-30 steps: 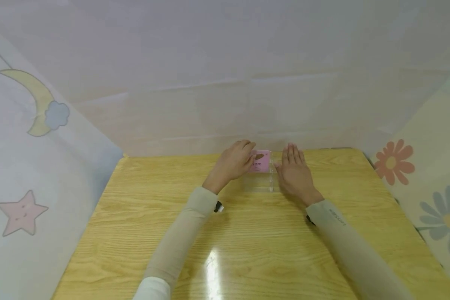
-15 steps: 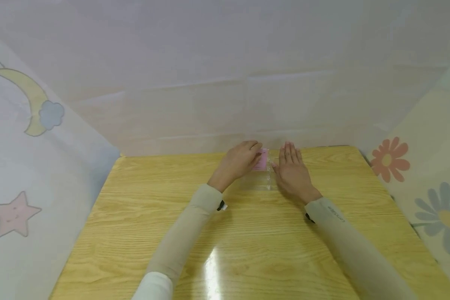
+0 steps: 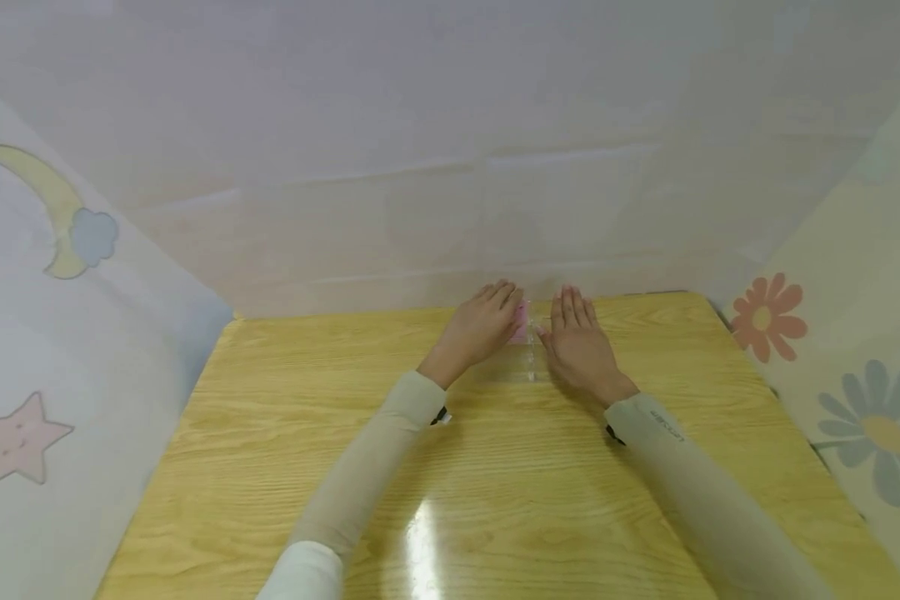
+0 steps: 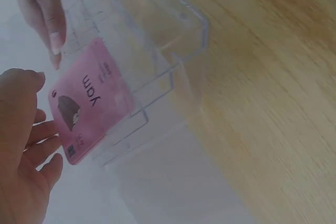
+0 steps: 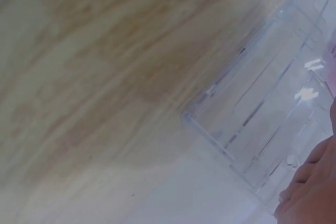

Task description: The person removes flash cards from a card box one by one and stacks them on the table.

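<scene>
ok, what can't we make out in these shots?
Small print on the pink yam card, left wrist view: blurred, too small.
Most of the card's face, head view: covered by the left hand.
Upper left of the clear rack, head view: behind the left hand.
Right hand, right wrist view: cut off by the right and bottom edges.

Yellow wood-grain table (image 3: 330, 450), pale creased backdrop (image 3: 390, 125) behind it, printed yellow crescent moon (image 3: 51, 193) and pink five-pointed star (image 3: 21, 440) left of the table, red-petalled flower (image 3: 768, 318) right of it
</scene>
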Available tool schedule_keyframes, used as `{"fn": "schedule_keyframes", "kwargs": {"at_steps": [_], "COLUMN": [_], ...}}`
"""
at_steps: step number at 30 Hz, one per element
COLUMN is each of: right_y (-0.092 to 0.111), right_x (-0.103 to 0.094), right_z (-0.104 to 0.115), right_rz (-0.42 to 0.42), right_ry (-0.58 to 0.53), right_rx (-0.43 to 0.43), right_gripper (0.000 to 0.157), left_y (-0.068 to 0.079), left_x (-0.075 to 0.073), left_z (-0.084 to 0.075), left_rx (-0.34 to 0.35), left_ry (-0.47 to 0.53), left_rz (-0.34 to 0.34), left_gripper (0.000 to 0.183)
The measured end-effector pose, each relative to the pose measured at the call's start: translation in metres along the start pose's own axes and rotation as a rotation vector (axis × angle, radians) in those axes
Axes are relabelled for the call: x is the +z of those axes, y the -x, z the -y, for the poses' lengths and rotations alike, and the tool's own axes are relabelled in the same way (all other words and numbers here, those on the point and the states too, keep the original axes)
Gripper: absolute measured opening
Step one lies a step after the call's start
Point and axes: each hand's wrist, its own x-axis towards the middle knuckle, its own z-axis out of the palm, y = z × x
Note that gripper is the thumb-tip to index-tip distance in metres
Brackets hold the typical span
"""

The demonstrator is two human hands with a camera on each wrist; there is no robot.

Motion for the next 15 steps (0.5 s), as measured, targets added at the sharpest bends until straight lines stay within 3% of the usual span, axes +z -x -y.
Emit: {"fn": "schedule_keyframes", "kwargs": {"at_steps": [6, 15], "right_y": [-0.002, -0.001], "right_x": [-0.001, -0.002], "right_z": [0.003, 0.003], "right_rz": [-0.01, 0.007], "right_ry": [0.013, 0.025], "right_rx": [-0.012, -0.005], "right_gripper": [0.074, 0.076], "left_y": [0.005, 0.004], "left_x": [0.009, 0.015], "left_z": [0.001, 0.0], "left_rx": [0.016, 0.002], "left_ry": [-0.074, -0.095], "left_rz": [0.0, -0.01], "left_gripper": [0.056, 0.057]}}
